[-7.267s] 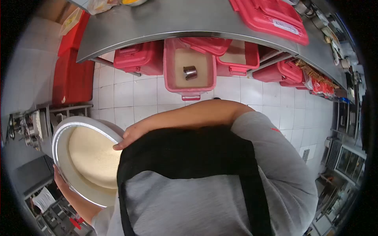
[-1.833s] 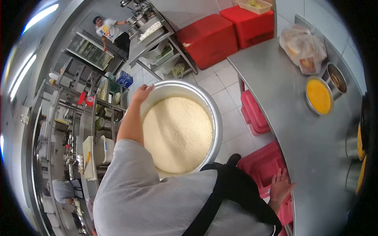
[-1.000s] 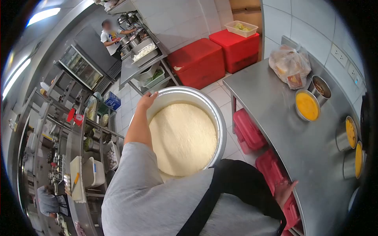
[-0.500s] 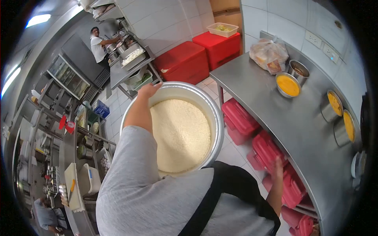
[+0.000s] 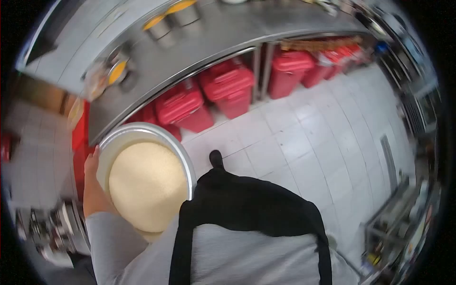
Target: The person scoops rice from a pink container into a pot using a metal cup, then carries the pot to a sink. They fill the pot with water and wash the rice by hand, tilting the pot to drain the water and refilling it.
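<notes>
A large, round silver metal pot (image 5: 142,133) is at left of centre in the head view, close against my body. Pale yellow, grainy food (image 5: 147,185), perhaps rice, fills its inside with a smooth, level top. My left hand (image 5: 91,163) grips the pot's far-left rim, fingers closed around the edge. My right hand is out of view. What the pot rests on is hidden beneath it.
A long steel counter (image 5: 213,40) curves across the top, carrying metal containers (image 5: 183,14) of orange food. Red lidded bins (image 5: 228,85) stand under it. A wire rack (image 5: 389,213) is at lower right, with tiled floor (image 5: 294,142) between.
The view has swung to the right, so the pot now appears further left. My left hand keeps its grip on the rim. My right hand, earlier near the red bins, has left the view.
</notes>
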Available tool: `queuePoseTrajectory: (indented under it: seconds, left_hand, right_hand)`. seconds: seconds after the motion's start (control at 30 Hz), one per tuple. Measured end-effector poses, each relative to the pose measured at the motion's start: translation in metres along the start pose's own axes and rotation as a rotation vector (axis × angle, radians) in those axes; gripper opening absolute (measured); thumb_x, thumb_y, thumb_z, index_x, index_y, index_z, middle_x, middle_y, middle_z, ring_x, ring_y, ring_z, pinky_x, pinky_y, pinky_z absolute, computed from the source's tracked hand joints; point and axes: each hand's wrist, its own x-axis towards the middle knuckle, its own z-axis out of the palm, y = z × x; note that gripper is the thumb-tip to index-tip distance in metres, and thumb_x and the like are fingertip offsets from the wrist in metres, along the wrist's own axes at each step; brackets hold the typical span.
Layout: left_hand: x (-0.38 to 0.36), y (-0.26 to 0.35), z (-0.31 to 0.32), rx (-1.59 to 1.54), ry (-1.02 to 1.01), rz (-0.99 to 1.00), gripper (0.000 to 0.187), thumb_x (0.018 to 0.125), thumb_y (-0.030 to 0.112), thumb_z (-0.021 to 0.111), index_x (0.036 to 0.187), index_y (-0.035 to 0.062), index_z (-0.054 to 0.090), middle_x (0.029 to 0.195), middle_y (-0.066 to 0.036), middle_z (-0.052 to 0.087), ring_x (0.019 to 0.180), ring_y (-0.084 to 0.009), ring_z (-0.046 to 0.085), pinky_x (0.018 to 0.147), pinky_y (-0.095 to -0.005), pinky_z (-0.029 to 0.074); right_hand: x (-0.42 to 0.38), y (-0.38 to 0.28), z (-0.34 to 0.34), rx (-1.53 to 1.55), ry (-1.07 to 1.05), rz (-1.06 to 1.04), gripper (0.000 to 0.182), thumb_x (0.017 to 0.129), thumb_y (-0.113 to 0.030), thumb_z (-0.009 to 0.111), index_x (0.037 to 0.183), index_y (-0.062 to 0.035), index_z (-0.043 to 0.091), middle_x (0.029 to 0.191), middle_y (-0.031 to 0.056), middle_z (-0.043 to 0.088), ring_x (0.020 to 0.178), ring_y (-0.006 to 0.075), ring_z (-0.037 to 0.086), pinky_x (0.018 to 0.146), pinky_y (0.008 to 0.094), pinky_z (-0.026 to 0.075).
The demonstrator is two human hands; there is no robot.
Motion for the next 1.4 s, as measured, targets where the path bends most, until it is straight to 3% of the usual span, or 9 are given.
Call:
queuePoseTrajectory:
  seconds: [0.23, 0.37, 0.47, 0.53, 0.67, 0.87, 1.1, 1.33, 1.4]
  left_hand:
    - [-0.043, 0.26, -0.018, 0.105, 0.19, 0.436, 0.095, 0.074, 0.074, 0.028, 0.12, -0.008, 0.043, 0.121, -0.028, 0.044, 0.119, -0.037, 0.038, 0.098, -0.0399, 0.029]
    - [-0.083, 0.376, -0.045, 0.152, 0.173, 0.6, 0.098, 0.073, 0.076, 0.027, 0.122, -0.0075, 0.041, 0.123, -0.028, 0.042, 0.119, -0.0372, 0.037, 0.099, -0.0406, 0.028]
    - [-0.109, 0.484, -0.033, 0.13, 0.2, 0.749, 0.099, 0.072, 0.077, 0.027, 0.123, -0.0065, 0.041, 0.125, -0.028, 0.041, 0.12, -0.0374, 0.037, 0.099, -0.0415, 0.028]
    - [-0.141, 0.554, -0.028, 0.107, 0.161, 0.864, 0.099, 0.072, 0.077, 0.028, 0.123, -0.007, 0.04, 0.125, -0.028, 0.04, 0.12, -0.0377, 0.036, 0.1, -0.0418, 0.028]
    - [-0.15, 0.714, -0.003, 0.197, 0.144, 0.994, 0.098, 0.073, 0.075, 0.03, 0.124, -0.0076, 0.038, 0.127, -0.027, 0.038, 0.121, -0.038, 0.035, 0.1, -0.0432, 0.026]
    - [-0.266, 0.895, 0.006, 0.204, 0.084, 1.113, 0.095, 0.075, 0.072, 0.03, 0.116, -0.0117, 0.045, 0.119, -0.03, 0.044, 0.118, -0.0387, 0.038, 0.098, -0.0416, 0.029]
    - [-0.402, 1.094, 0.049, 0.177, 0.182, 1.331, 0.09, 0.077, 0.07, 0.032, 0.108, -0.0129, 0.05, 0.112, -0.032, 0.049, 0.113, -0.0398, 0.042, 0.095, -0.0416, 0.032]
    - [-0.567, 1.231, 0.067, 0.075, 0.086, 1.513, 0.097, 0.071, 0.076, 0.032, 0.112, -0.0112, 0.049, 0.112, -0.031, 0.049, 0.111, -0.0412, 0.044, 0.093, -0.0419, 0.034]
    - [-0.604, 1.275, 0.071, 0.14, 0.094, 1.561, 0.098, 0.071, 0.077, 0.03, 0.113, -0.0093, 0.049, 0.113, -0.031, 0.048, 0.111, -0.041, 0.044, 0.093, -0.0423, 0.034]
  right_hand:
    - [-0.096, 0.14, -0.029, 0.545, 0.331, 0.015, 0.021, 0.08, -0.022, 0.056, 0.092, -0.0045, 0.054, 0.067, 0.0046, 0.055, 0.053, 0.0122, 0.05, 0.043, 0.0265, 0.038]
    - [-0.088, 0.105, -0.072, 0.728, 0.488, -0.216, 0.016, 0.08, -0.019, 0.056, 0.087, -0.004, 0.055, 0.067, 0.0045, 0.055, 0.053, 0.0121, 0.051, 0.043, 0.0262, 0.038]
    - [-0.063, 0.045, -0.134, 0.779, 0.542, -0.338, 0.03, 0.079, -0.018, 0.058, 0.105, -0.0041, 0.055, 0.073, 0.0058, 0.058, 0.061, 0.012, 0.053, 0.054, 0.0257, 0.043]
    - [-0.085, -0.002, -0.174, 0.729, 0.587, -0.327, 0.031, 0.078, -0.018, 0.059, 0.106, -0.0042, 0.055, 0.074, 0.0064, 0.059, 0.065, 0.0121, 0.054, 0.058, 0.0261, 0.044]
    - [-0.076, 0.008, -0.193, 0.861, 0.656, -0.256, 0.027, 0.081, -0.02, 0.056, 0.104, -0.0061, 0.054, 0.077, 0.005, 0.059, 0.065, 0.011, 0.054, 0.054, 0.023, 0.041]
    - [-0.037, 0.101, -0.064, 1.232, 0.776, 0.225, 0.018, 0.079, -0.018, 0.053, 0.089, -0.0026, 0.057, 0.057, 0.0064, 0.055, 0.045, 0.0158, 0.052, 0.039, 0.0283, 0.041]
    - [-0.038, 0.11, -0.005, 1.723, 0.513, 0.703, 0.019, 0.079, -0.021, 0.051, 0.091, -0.0065, 0.054, 0.065, 0.0078, 0.055, 0.051, 0.0207, 0.053, 0.045, 0.038, 0.042]
    - [0.06, 0.197, -0.174, 1.735, 0.338, 0.697, 0.02, 0.079, -0.025, 0.049, 0.09, -0.0094, 0.052, 0.069, 0.0089, 0.055, 0.054, 0.0249, 0.054, 0.049, 0.0453, 0.043]
    - [0.078, 0.228, -0.279, 1.607, 0.591, 0.579, 0.022, 0.08, -0.026, 0.052, 0.069, -0.0077, 0.055, 0.061, 0.0102, 0.053, 0.051, 0.0237, 0.054, 0.042, 0.0434, 0.041]
